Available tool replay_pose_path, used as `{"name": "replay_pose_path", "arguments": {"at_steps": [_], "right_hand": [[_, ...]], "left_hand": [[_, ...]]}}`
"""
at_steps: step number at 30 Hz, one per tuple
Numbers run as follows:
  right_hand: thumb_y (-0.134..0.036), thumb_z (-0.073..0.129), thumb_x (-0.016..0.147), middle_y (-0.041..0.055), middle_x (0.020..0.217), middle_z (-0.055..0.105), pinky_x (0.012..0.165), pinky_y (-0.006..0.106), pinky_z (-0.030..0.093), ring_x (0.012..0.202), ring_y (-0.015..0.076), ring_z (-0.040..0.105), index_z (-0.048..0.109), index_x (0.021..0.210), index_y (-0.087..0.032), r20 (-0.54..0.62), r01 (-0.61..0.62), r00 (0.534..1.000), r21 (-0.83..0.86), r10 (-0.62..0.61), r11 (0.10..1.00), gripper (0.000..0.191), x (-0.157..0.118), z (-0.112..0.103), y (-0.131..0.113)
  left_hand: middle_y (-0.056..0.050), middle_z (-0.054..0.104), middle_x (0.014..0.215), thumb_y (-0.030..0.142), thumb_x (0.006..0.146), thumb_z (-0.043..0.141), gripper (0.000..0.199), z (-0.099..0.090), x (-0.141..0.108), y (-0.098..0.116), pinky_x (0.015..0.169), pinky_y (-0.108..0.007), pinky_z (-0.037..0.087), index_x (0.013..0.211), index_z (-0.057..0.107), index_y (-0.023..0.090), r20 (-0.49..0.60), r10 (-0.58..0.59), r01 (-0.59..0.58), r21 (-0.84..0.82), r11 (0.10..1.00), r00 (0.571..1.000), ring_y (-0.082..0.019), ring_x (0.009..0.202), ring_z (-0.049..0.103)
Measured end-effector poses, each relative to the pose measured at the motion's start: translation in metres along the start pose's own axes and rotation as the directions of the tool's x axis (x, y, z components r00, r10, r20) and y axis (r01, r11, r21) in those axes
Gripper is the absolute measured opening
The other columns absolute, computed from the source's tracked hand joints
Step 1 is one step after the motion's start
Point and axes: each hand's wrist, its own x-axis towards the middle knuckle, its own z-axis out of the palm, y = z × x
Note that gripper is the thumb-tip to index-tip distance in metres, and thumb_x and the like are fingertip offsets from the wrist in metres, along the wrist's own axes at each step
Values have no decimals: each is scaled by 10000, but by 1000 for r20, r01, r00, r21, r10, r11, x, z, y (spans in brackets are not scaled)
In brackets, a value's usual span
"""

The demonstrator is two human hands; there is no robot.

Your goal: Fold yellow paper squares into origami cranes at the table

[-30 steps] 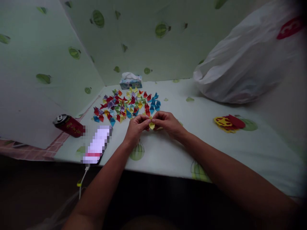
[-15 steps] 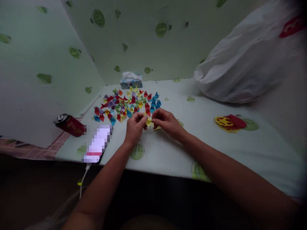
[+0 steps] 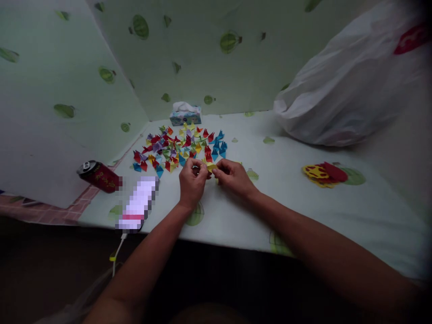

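Note:
Between my two hands is a small folded piece of yellow paper (image 3: 211, 166), pinched from both sides. My left hand (image 3: 193, 180) grips its left side with thumb and fingers closed. From the right, my right hand (image 3: 232, 176) pinches the other side, fingers curled. The fingers cover much of the paper, so its exact fold is hard to see. Just beyond my hands lies a spread of small origami pieces (image 3: 175, 145) in red, blue, yellow, purple, green and orange.
A tissue box (image 3: 185, 116) stands at the back by the wall. On the left are a dark red can (image 3: 101, 176) and a phone (image 3: 139, 202) on a cable. Yellow and red cut-out shapes (image 3: 326, 174) lie right, below a bulging white plastic bag (image 3: 337, 99).
The yellow paper has turned between my fingers and now lies more level. My right hand has dropped slightly and closed in on its right side.

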Motion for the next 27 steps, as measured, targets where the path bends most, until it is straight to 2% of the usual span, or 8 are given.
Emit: {"name": "replay_pose_path", "arguments": {"at_steps": [4, 9, 13, 16, 19, 27], "right_hand": [[-252, 576, 792, -1, 614, 551, 585, 285, 374, 614, 148, 499, 488, 634, -217, -103, -38, 994, -19, 36, 999, 184, 0, 0, -1], [-252, 569, 778, -13, 604, 534, 576, 292, 377, 585, 139, 488, 478, 649, -224, -222, -27, 975, -17, 22, 999, 160, -2, 0, -4], [-242, 576, 766, -26, 623, 532, 581, 289, 393, 586, 132, 499, 477, 687, -227, -262, -8, 965, 9, 10, 1000, 128, 0, 0, -3], [-231, 569, 757, -22, 655, 556, 599, 289, 414, 610, 137, 522, 515, 731, -223, -258, 10, 966, 21, -5, 1000, 61, 2, -1, 0], [-222, 557, 759, -14, 674, 583, 610, 294, 424, 622, 143, 538, 545, 751, -219, -232, 19, 973, 16, -15, 1000, 15, 3, -3, 1], [-209, 569, 811, 0, 716, 608, 655, 296, 421, 658, 145, 538, 567, 766, -208, -158, 88, 982, -86, -101, 992, 46, 1, -6, -4]], "left_hand": [[22, 587, 794, 277, 827, 705, 165, 0, -2, -1, 605, -230, 570, 803, 563, 197, 9, 20, -21, 31, 999, 1000, -105, 659, 647], [33, 575, 709, 235, 829, 683, 179, 1, -2, -1, 577, -221, 533, 743, 531, 195, 31, 25, -28, 90, 996, 999, -98, 597, 631], [47, 567, 730, 223, 782, 699, 180, 2, -1, 0, 513, -211, 507, 820, 524, 203, 96, -41, 41, 0, 999, 995, -86, 545, 610], [56, 554, 744, 212, 753, 693, 230, 3, 1, 0, 476, -202, 490, 950, 575, 200, 156, -105, 116, -64, 991, 982, -73, 508, 574], [52, 547, 707, 230, 756, 684, 257, 2, 2, -1, 475, -202, 495, 1003, 632, 180, 227, -171, 187, -54, 981, 959, -77, 503, 565], [26, 594, 734, 455, 783, 740, 305, 0, 4, -4, 479, -211, 516, 843, 658, 168, 212, -235, 261, -108, 959, 949, -74, 501, 562]]}}
